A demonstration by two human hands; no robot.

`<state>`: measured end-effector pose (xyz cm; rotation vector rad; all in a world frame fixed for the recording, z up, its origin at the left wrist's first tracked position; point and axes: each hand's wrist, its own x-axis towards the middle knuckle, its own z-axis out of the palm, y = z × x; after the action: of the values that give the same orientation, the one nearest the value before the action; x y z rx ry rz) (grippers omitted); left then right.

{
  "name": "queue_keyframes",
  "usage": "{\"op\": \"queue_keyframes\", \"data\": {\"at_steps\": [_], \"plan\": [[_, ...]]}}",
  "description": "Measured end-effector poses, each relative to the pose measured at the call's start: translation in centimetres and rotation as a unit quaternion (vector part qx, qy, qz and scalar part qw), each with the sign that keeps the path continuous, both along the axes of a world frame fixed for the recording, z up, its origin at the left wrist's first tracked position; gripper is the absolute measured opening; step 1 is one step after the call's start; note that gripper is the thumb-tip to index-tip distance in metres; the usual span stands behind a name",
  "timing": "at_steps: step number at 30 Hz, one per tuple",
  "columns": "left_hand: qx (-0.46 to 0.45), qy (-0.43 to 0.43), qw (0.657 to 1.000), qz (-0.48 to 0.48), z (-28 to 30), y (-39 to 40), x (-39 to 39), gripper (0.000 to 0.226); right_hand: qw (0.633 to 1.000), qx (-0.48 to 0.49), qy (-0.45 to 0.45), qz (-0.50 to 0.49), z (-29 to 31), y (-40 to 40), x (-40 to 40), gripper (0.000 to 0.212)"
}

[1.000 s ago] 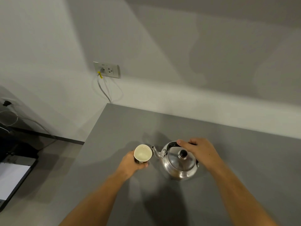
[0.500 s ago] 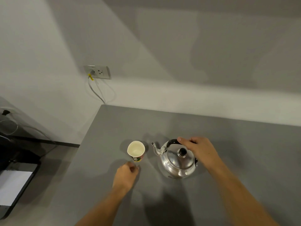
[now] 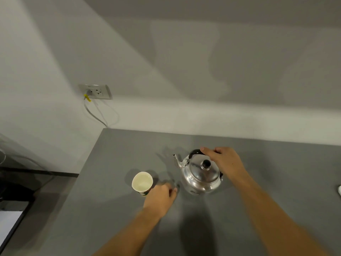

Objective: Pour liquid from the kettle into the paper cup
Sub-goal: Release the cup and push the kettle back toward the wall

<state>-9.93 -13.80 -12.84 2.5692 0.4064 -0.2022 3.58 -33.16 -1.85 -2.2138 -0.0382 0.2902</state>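
A shiny metal kettle with a black lid knob stands on the grey table, its spout pointing left. My right hand lies over its black handle, fingers wrapped on it. An upright white paper cup, white inside with nothing visible in it, stands to the left of the kettle, a little nearer to me. My left hand rests on the table just right of the cup's base with its fingers curled in and nothing in them. It hides the cup's lower right side.
The table's left edge runs diagonally past the cup, with the floor and a dark desk holding a white sheet beyond it. A wall socket with a hanging cable is at the back left. A small white object shows at the right edge.
My left hand let go of the paper cup and drew back with fingers curled, then drifted beside its base. The cup stands alone. My right hand stayed on the kettle handle.
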Motion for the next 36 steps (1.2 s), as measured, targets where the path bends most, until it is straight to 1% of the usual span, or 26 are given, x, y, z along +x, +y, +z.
{"op": "queue_keyframes", "data": {"at_steps": [3, 8, 13, 20, 29, 31, 33, 34, 36], "plan": [[0.025, -0.002, 1.0, -0.019, 1.1, -0.2, 3.1, 0.04, 1.0, -0.003, -0.004, -0.006, 0.2, 0.4, 2.9, 0.058], [0.017, 0.002, 1.0, -0.019, 2.4, 0.1, 8.2, 0.037, 1.0, -0.018, -0.009, 0.009, -0.1, 1.6, 7.8, 0.061], [0.036, 0.0, 0.999, -0.028, 3.0, 1.1, 11.8, 0.038, 0.999, -0.034, -0.011, 0.014, -1.1, 2.8, 11.9, 0.057], [0.058, 0.016, 0.998, -0.025, 2.5, 2.6, 14.4, 0.039, 0.998, -0.056, -0.001, 0.012, -2.1, 3.9, 15.4, 0.058], [0.05, 0.012, 0.998, -0.022, 2.5, 2.4, 15.3, 0.039, 0.999, -0.039, -0.009, 0.007, -3.1, 4.3, 17.0, 0.064], [0.051, 0.011, 0.998, -0.02, 2.4, 2.4, 15.2, 0.038, 0.999, -0.042, -0.018, 0.013, -3.2, 4.2, 16.9, 0.06], [0.053, 0.008, 0.998, -0.018, 2.5, 2.5, 15.2, 0.037, 0.998, -0.043, -0.033, 0.02, -3.2, 4.2, 16.6, 0.05], [0.054, 0.003, 0.998, -0.016, 2.5, 2.5, 15.1, 0.037, 0.997, -0.056, -0.056, 0.026, -3.1, 4.2, 16.3, 0.044], [0.056, -0.003, 0.998, -0.018, 2.8, 2.6, 14.9, 0.037, 0.983, -0.114, -0.138, 0.038, -2.7, 4.1, 15.6, 0.039]]}}
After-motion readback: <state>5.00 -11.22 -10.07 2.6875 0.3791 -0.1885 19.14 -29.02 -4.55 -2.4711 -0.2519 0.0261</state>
